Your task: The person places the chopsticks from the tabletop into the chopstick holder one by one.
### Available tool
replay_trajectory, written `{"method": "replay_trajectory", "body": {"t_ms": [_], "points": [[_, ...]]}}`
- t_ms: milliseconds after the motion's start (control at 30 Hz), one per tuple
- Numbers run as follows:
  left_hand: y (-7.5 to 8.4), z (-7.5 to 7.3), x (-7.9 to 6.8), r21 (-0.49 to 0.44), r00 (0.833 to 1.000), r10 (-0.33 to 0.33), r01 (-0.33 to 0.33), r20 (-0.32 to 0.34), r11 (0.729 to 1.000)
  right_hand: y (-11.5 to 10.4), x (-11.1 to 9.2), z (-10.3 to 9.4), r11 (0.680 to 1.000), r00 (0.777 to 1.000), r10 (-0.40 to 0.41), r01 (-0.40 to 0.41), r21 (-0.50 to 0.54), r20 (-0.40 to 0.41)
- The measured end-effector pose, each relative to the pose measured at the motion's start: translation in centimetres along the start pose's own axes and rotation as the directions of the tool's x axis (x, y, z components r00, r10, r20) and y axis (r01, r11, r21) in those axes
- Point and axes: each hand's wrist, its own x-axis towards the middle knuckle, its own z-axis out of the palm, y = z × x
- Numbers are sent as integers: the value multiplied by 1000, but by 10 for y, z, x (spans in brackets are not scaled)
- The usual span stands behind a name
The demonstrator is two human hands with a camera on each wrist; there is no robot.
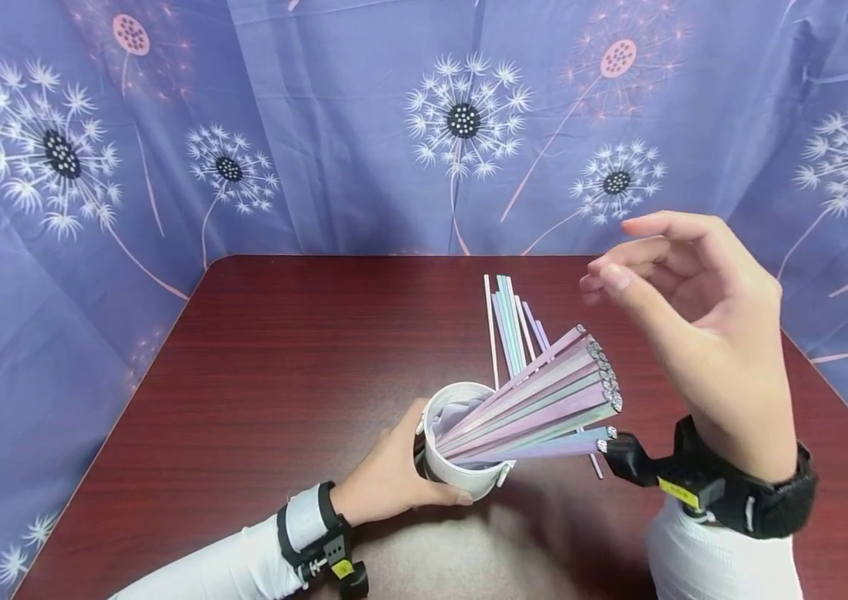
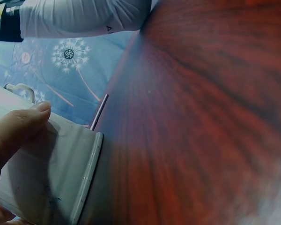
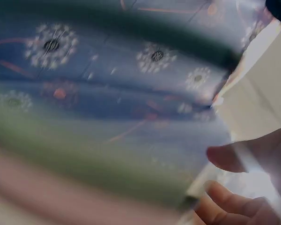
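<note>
White bucket (image 1: 480, 482) holds a bundle of pastel sticks (image 1: 544, 387) leaning right. Left grip (image 1: 394, 471) clamped round bucket; right grip (image 1: 709, 325) raised, fingers apart.

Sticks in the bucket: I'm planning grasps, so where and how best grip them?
Probably grip the sticks just below their tips, coming from the person's right: they lean out that way, beyond the bucket, which the left hand holds.
</note>
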Motion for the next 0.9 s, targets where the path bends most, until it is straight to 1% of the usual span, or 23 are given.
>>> {"method": "replay_trajectory", "body": {"t_ms": [33,100,133,167,200,233,267,300,333,400,433,467,500,533,567,667,733,800,900], "points": [[0,0,0,-2,1000,0,0,-1,1000,5,3,-3,1000,1000,20,-20,3,-14],[0,0,0,-4,1000,-1,1,-1,1000,18,10,-9,996,996,72,-75,-49,-58],[0,0,0,-2,1000,-2,2,-1,1000,26,13,-13,986,991,104,-114,-124,-85],[0,-1,0,0,1000,-4,4,-1,1000,33,16,-17,965,985,133,-153,-213,-106],[0,-1,0,6,1000,-4,4,-2,1000,42,19,-20,932,981,155,-186,-312,-121],[0,-1,0,11,1000,-4,4,-4,1000,50,21,-24,885,976,174,-214,-415,-132],[0,-1,0,14,1000,-5,5,-4,1000,58,22,-28,816,972,189,-233,-529,-138],[0,-1,0,19,1000,-7,7,-5,1000,67,24,-32,741,969,204,-244,-626,-137],[0,-1,0,22,1000,-8,8,-6,1000,75,26,-35,668,969,213,-238,-705,-126],[-1,-1,0,27,1000,-9,10,-7,1000,91,27,-40,574,966,243,-218,-789,-90],[-1,-1,0,26,1000,-9,9,-6,1000,99,28,-43,537,960,269,-211,-817,-72],[-1,-1,0,26,1000,-8,8,-5,1000,106,28,-45,505,952,302,-204,-838,-50],[-1,-1,0,25,1000,-7,7,-5,1000,113,29,-47,482,938,346,-204,-852,-30],[-1,-2,0,23,1000,-4,5,-5,1000,120,28,-50,464,920,391,-202,-863,-5],[-1,-2,0,23,1000,-3,3,-5,1000,127,28,-52,448,895,445,-205,-870,18],[0,-2,0,20,1000,-2,2,-2,1000,146,25,-58,408,802,593,-220,-886,74],[0,-2,0,17,1000,-1,1,-2,1000,157,22,-61,370,733,676,-254,-894,71],[1,-2,0,13,1000,-1,1,-1,1000,168,18,-62,336,677,733,-273,-901,68],[1,-2,0,11,1000,-4,4,-1,1000,182,12,-62,271,589,807,-315,-909,37]]}}
